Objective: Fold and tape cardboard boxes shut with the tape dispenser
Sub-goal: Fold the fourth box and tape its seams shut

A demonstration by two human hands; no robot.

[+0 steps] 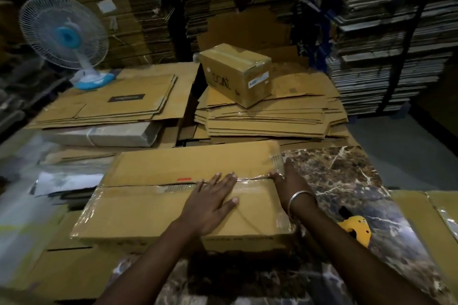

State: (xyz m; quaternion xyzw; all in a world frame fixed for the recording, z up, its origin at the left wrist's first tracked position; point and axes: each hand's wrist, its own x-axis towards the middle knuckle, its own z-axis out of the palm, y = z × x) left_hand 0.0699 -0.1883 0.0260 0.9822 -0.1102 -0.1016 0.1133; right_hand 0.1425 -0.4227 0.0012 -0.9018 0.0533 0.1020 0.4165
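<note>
The cardboard box (173, 190) lies flat on the marble-patterned table (347, 181), its two top flaps meeting in a seam that runs across under the fingertips. The left hand (210, 203) lies palm-down on the near flap with its fingers (224, 179) straight and spread, their tips reaching the seam and the strip of clear tape (250, 181) that crosses it. The right hand (288, 181) is at the box's right end, just beyond the left fingertips; its fingers look bent over the tape end at the corner, as if pressing or pinching it, though the blur keeps me from telling which. A metal bangle (300, 199) circles that wrist.

The yellow tape dispenser (357, 229) sits on the table behind the right wrist, apart from both hands (part of it is hidden by the forearm). Beyond the fingertips lie stacks of flattened cardboard (267, 119), with a small sealed box (236, 74) on top. Far off to the left of the left fingers stands a blue-and-white fan (65, 39).
</note>
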